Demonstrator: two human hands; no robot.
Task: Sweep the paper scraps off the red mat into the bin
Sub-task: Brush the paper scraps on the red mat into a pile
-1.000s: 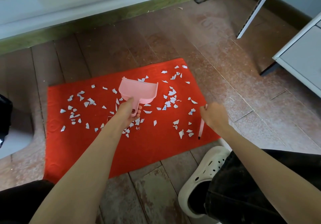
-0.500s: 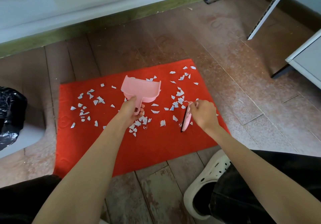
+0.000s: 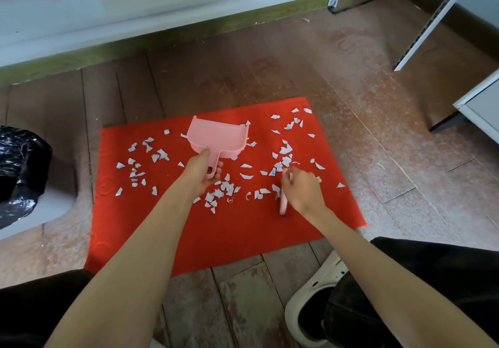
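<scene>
A red mat (image 3: 243,234) lies on the wooden floor, strewn with several white paper scraps (image 3: 224,189). My left hand (image 3: 198,172) grips the handle of a pink dustpan (image 3: 217,138) that rests on the mat's far middle, its mouth facing away. My right hand (image 3: 302,189) holds a small pink brush (image 3: 283,206) low on the mat, among the scraps right of centre. A bin lined with a black bag (image 3: 19,169) stands at the left edge, beside the mat.
A white shelf or bench (image 3: 135,15) runs along the far side. A white cabinet (image 3: 480,104) and a slanted metal rail (image 3: 432,21) stand at the right. My knees and a white clog (image 3: 310,304) are at the near edge.
My right hand moved the brush leftward across the mat, pushing scraps toward the middle. The dustpan stayed roughly in place in my left hand. The view shifted, showing more of the bin.
</scene>
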